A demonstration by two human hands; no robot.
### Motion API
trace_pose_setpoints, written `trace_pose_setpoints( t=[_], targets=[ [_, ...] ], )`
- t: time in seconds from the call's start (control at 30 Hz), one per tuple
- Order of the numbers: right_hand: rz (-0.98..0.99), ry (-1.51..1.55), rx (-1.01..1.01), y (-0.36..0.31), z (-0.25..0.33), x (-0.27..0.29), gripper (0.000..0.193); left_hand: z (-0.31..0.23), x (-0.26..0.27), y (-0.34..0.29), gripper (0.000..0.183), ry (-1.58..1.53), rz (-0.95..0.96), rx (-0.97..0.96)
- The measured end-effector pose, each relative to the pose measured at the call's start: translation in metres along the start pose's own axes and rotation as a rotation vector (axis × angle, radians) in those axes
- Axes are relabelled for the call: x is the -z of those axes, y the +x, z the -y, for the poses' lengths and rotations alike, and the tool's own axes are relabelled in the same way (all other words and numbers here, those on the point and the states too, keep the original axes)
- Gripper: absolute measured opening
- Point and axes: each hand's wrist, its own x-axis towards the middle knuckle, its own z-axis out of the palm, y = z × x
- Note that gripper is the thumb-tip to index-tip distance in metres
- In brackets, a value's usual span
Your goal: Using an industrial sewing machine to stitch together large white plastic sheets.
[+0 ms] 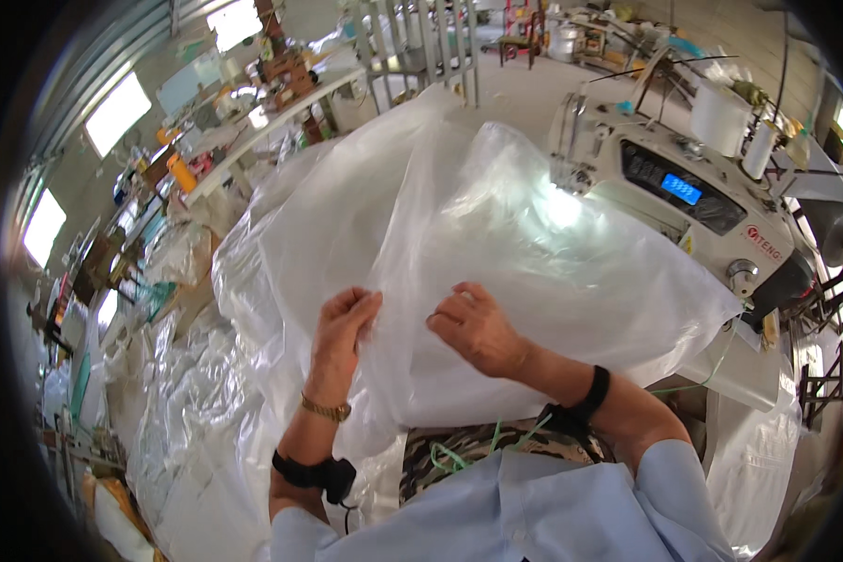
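A large, translucent white plastic sheet (pixel 328 215) lies in folds in front of me and runs under the head of a sewing machine (pixel 670 178) on the right. My left hand (pixel 345 323) is closed in a pinch at a fold of the sheet, its thumb against the fingers. Just to its right, my right hand (pixel 478 330) is closed over the sheet with the fingers curled; what lies between its fingertips is hidden. The two hands are a short gap apart. A lamp lights the sheet beside the needle area.
Crumpled clear plastic (pixel 197 421) heaps up at the left. A thread cone (pixel 759 150) and a white tub (pixel 721 114) stand by the machine. Green string (pixel 450 459) lies over my lap. Behind stand a white slatted rack (pixel 417 47) and a cluttered bench with an orange bottle (pixel 182 172).
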Motion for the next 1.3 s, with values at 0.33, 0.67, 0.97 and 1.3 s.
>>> trace_pose_setpoints(
  t=[0.33,0.67,0.97,1.3],
  targets=[
    [-0.206,0.247,-0.366,0.007,0.026,0.02,0.035,-0.009,-0.009,0.001,0.014,-0.223,0.044,-0.011],
    [-0.09,0.203,-0.155,0.018,0.022,0.001,0.038,-0.02,-0.016,-0.008,0.011,-0.188,-0.018,-0.03],
    [-0.161,0.196,-0.012,0.018,0.016,0.004,0.026,-0.024,-0.01,0.008,0.008,-0.015,-0.049,-0.119],
    [0.715,-0.053,0.038,-0.094,0.022,0.044,0.005,-0.14,0.24,0.182,0.028,1.074,-0.547,-0.898]
  ],
)
